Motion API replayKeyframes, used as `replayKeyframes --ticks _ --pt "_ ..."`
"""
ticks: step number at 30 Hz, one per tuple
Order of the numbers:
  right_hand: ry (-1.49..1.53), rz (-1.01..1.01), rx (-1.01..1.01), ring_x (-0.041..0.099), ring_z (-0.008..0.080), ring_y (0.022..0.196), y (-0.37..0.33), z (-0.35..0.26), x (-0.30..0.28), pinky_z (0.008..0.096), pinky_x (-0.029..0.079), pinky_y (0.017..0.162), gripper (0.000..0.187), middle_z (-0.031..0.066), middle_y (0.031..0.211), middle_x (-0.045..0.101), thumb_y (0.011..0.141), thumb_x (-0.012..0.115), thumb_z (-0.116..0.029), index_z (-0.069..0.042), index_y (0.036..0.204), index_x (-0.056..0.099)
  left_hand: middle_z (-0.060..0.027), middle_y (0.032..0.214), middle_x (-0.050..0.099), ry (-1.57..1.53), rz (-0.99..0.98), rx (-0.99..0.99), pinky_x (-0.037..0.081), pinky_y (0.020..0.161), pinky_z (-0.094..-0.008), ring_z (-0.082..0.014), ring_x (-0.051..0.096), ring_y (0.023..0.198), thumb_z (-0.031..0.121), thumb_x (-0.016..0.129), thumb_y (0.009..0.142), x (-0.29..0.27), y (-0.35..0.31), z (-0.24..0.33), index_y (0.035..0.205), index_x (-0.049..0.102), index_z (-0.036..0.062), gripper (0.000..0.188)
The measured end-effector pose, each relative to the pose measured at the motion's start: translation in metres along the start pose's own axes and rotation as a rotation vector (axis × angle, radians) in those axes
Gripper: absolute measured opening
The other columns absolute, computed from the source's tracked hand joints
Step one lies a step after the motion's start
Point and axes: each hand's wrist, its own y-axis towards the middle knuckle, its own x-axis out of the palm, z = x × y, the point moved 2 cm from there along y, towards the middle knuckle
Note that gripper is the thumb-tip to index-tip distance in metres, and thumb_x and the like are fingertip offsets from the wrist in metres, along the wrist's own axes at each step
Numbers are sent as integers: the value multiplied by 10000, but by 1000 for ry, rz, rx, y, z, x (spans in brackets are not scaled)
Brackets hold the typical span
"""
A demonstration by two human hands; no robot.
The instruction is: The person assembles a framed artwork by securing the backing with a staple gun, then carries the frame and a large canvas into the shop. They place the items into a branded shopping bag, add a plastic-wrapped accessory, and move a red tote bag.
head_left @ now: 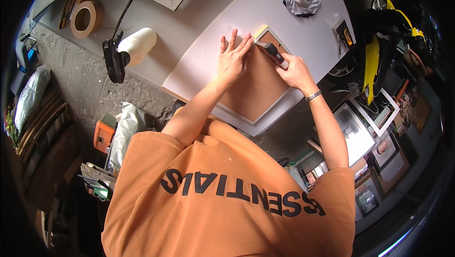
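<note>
1. Left hand (232,65) lies flat, fingers spread, across the edge of the brown-backed frame (258,88), probably steadying it on the worktop (260,1).
2. Right hand (295,73) clamps a dark-headed tool (273,52), apparently angled to reach that edge.

The picture frame (280,40) is rectangular, with a pale rim, and lies flat at an angle between the left fingers (243,46) and right fingers (286,65). Its plain brown backing panel (256,91) faces up and extends below both. The hand tool (270,50), dark-bodied with red and light grey parts, sits in the right fingers, nose directed toward the left fingertips.
</note>
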Motion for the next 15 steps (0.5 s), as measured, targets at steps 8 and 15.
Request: replayKeyframes --ticks 8,15 --pt "72 -33 -7 662 401 751 -11 2 -1 455 532 716 274 208 770 674 790 653 -206 -10 981 663 32 1532 487 -12 78 35 152 1224 -582 -295 250 1525 159 627 932 0 1 1 1449 526 206 529" --pt "167 9 -114 672 402 913 -61 0 49 456 533 813 380 220 957 692 755 622 -120 1 1114 636 -28 1620 354 -11 33 -73 161 1212 -585 -336 240 1525 241 656 944 -17 -43 -8 1474 509 258 550"
